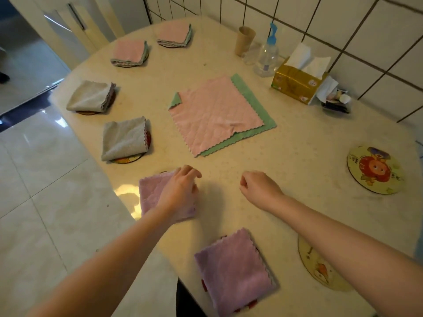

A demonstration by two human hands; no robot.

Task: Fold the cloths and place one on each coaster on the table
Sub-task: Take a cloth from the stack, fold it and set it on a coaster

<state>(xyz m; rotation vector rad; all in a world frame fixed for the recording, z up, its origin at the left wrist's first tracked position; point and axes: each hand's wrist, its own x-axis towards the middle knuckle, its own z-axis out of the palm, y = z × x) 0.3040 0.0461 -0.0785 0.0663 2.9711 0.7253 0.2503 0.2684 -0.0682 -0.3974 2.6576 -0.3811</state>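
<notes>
We can't really see the coaster (163, 172) under the folded lilac cloth (151, 195); only a sliver peeks out at its far edge, and the left hand (179, 191) covers the cloth's right side. Nearer us from that cloth, another coaster (320, 266) is partly hidden by the right forearm. The small tray (336, 104) beside the tissue box (295, 84) holds bits too small to make out.

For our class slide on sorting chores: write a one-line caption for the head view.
Left hand rests on a folded lilac cloth; unfolded pink and green cloths wait mid-table.
</notes>
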